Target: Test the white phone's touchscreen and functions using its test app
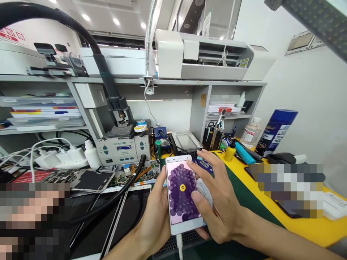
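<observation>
A white smartphone [182, 193] with a lit screen showing purple dots and a small yellow mark is held upright over the bench. My left hand [154, 216] wraps round its left edge and back. A white cable [179, 247] is plugged into its bottom. My right hand [217, 196] rests along the phone's right side, thumb on the screen, fingers spread behind it.
A rework station [123, 148] with a black hose [103, 68] stands behind the phone. Dark tablets and loose screens [127, 213] lie at left. At right are a blue spray can [276, 131], a clear bottle [251, 131], a yellow bottle [230, 151] and a tool holder [214, 139].
</observation>
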